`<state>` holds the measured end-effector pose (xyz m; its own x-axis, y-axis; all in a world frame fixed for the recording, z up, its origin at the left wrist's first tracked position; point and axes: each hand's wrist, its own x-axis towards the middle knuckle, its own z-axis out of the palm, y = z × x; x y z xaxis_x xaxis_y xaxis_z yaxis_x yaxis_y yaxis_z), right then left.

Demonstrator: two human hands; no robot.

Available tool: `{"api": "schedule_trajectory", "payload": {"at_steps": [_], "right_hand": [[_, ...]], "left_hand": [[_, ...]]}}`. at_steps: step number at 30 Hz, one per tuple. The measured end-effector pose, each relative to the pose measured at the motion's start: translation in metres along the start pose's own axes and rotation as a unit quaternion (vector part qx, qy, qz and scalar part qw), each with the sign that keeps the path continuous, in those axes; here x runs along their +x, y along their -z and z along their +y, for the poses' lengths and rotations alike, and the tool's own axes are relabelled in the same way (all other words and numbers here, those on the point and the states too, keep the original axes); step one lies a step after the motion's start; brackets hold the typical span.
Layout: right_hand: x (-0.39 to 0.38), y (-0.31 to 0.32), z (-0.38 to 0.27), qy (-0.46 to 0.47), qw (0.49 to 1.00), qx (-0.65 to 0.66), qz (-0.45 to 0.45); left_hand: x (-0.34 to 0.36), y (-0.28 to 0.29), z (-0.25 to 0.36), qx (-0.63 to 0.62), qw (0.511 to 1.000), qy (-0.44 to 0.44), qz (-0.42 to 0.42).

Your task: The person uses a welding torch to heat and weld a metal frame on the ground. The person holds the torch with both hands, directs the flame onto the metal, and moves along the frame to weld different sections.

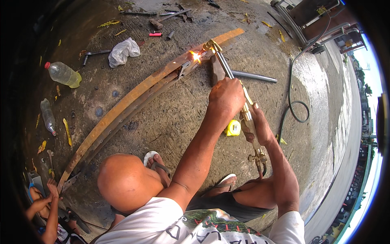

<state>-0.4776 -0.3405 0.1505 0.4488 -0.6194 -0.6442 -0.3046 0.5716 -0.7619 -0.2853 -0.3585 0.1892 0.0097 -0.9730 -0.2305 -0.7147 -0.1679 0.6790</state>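
Note:
My left hand [226, 96] is closed round the tubes of a brass and steel cutting torch [223, 61]. My right hand [256, 127] grips the same torch lower down, on its handle above the valves. The torch head points at a long rusty flat metal bar [134, 95], and a bright orange flame [196, 55] with glare burns at its edge. A second, darker bar lies along the near side of the first. Beneath the bars' far end rests a heavy hammer head [216, 71] with a metal pipe handle [256, 76].
A yellow tape measure [232, 128] lies by my forearms. Two plastic bottles [63, 74], a crumpled plastic bag [124, 52], a ratchet wrench [95, 53] and a hammer [156, 23] lie beyond the bar. A hose [290, 81] loops from a wheeled cart. Another person's hands [52, 189] are near the bar's left end.

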Motion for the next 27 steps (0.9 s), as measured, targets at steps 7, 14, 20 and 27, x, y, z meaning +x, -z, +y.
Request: {"api": "schedule_trajectory", "payload": {"at_steps": [7,14,20,27], "right_hand": [[0.0005,-0.0008,-0.0001,-0.008,1.000,0.006,0.001],[-0.0006,-0.0008,-0.0015,-0.014,1.000,0.003,0.007],[-0.0008,-0.0005,-0.0016,-0.021,1.000,0.009,0.008],[-0.0016,-0.0029,-0.0036,-0.015,1.000,0.002,0.004]], "left_hand": [[-0.0024,0.0050,0.0014,0.007,1.000,-0.003,-0.005],[-0.0041,0.0075,0.0022,-0.004,1.000,0.000,-0.012],[-0.0034,0.0057,0.0003,0.001,1.000,-0.009,-0.005],[-0.0023,0.0050,-0.0015,0.009,1.000,-0.012,-0.004]]}}
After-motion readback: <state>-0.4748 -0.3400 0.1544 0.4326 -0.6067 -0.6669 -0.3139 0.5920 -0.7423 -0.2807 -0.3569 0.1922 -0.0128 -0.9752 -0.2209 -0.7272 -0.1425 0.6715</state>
